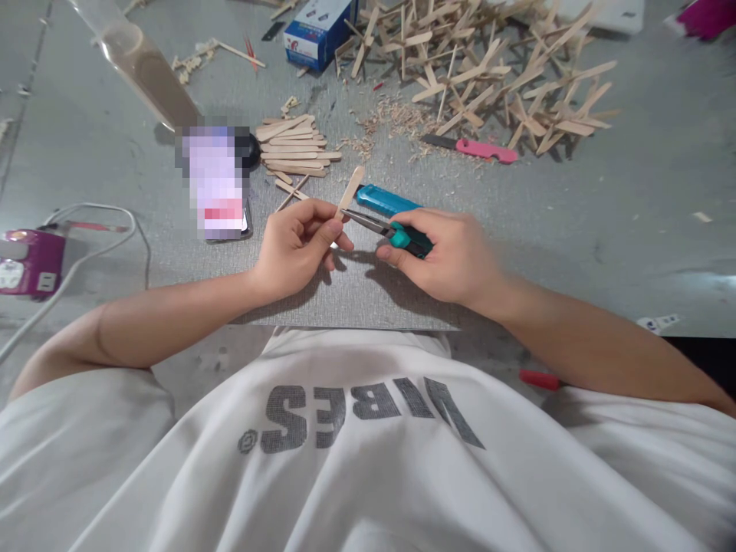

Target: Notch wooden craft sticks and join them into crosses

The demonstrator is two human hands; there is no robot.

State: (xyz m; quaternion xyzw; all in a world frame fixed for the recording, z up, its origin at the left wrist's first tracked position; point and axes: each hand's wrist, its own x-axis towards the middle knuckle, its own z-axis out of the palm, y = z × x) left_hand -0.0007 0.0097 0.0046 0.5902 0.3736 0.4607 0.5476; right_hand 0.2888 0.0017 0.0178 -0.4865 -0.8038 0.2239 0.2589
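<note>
1. Work in hand: the left hand [302, 245] pinches 1 wooden stick [352, 184] mid-frame; the right hand's [457, 253] grip is closed around the pliers [396, 234], whose tips meet the stick. Whether they bite, I cannot tell.
2. Apparently done: a large heap of crossed sticks [483, 73], upper right of the frame.
3. Apparently left: a row of flat sticks [296, 156], upper centre-left, with 2 crossed sticks [292, 192] just below it.
4. Edges: the near edge of the bench [575, 222] runs below both hands; the blue cutter [385, 199] lies just beyond the right hand, the pink knife [486, 150] farther up.
5. Room: bare bench lies right of centre; leftward, the phone [215, 184] narrows it.
</note>
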